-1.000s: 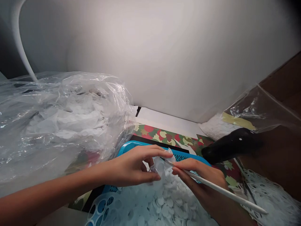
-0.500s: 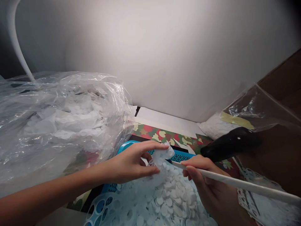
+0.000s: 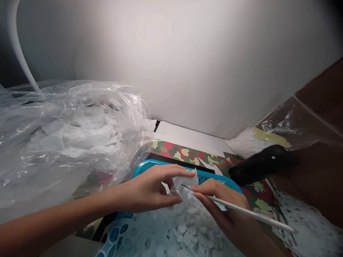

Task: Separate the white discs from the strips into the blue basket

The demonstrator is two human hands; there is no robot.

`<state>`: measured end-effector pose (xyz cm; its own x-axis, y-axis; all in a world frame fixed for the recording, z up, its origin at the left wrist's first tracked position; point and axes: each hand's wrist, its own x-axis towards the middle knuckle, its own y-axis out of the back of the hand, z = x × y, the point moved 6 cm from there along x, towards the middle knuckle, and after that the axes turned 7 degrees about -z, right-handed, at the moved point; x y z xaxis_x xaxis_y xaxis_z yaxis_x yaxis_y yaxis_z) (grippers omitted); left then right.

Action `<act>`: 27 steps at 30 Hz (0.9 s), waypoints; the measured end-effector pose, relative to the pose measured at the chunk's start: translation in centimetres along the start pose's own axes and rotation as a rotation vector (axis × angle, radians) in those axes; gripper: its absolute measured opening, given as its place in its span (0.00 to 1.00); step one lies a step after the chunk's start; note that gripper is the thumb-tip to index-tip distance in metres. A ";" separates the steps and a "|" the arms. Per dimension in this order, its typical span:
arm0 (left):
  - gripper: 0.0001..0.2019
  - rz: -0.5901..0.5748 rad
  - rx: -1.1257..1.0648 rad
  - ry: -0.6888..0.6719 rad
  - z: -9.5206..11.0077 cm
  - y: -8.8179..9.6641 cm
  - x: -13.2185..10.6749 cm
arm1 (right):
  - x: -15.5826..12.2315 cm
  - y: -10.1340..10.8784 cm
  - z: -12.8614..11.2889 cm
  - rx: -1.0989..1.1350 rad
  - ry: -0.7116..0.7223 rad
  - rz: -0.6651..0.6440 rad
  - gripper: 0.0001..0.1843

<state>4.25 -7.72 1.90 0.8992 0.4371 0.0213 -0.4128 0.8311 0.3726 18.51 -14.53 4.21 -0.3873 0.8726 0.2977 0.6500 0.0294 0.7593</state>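
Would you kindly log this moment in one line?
left hand: holds white piece; right hand: holds thin tool at piece; below: blue basket, white discs

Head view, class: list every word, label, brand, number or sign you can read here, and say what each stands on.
None can be read.
White stick in the right hand: no lettering shows.
Blue basket: holes and slots, no lettering.
Yellow strip: no readable marking.
Patterned surface: coloured shapes, no letters.
Black object: a pale spot, not a readable sign.
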 end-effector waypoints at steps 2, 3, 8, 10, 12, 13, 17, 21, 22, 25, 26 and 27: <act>0.25 -0.009 0.005 -0.024 0.1 -0.1 0.0 | 0.0 -0.1 -0.1 0.006 -0.005 -0.027 0.07; 0.25 -0.014 0.006 -0.036 0.1 -0.1 0.0 | 0.1 -0.2 0.0 0.014 -0.014 -0.037 0.07; 0.25 -0.042 0.002 -0.059 0.5 -0.2 0.1 | 0.2 -0.3 0.0 0.023 -0.053 -0.060 0.08; 0.25 -0.057 0.000 -0.068 0.7 -0.4 0.1 | 0.2 -0.3 -0.1 0.007 -0.047 -0.063 0.07; 0.25 -0.050 0.003 -0.060 0.6 -0.4 0.1 | 0.1 -0.1 -0.3 -0.015 -0.028 -0.026 0.07; 0.26 -0.038 0.003 -0.053 0.6 -0.4 0.1 | -0.1 0.2 -0.4 -0.019 -0.011 0.016 0.07; 0.29 -0.010 -0.031 -0.021 0.3 -0.2 0.1 | -1.1 1.6 -0.3 0.036 0.030 0.229 0.08; 0.30 -0.043 -0.104 0.017 0.2 -0.3 0.0 | -1.5 2.0 0.1 0.099 0.023 0.335 0.09; 0.31 -0.050 -0.112 0.016 0.2 -0.3 0.0 | -1.4 2.0 0.1 0.097 0.021 0.335 0.08; 0.32 -0.057 -0.093 -0.007 0.4 -0.4 -0.1 | -1.0 1.9 0.0 0.061 0.018 0.306 0.09; 0.32 -0.054 -0.083 -0.012 0.4 -0.4 -0.1 | -0.9 1.9 0.0 0.052 0.017 0.296 0.09; 0.32 -0.053 -0.077 -0.014 0.5 -0.4 -0.1 | -0.9 1.9 0.0 0.047 0.018 0.290 0.09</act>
<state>4.39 -8.27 2.16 0.9216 0.3877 0.0170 -0.3744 0.8769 0.3013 20.09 -15.27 5.36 -0.1924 0.8391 0.5088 0.7649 -0.1966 0.6134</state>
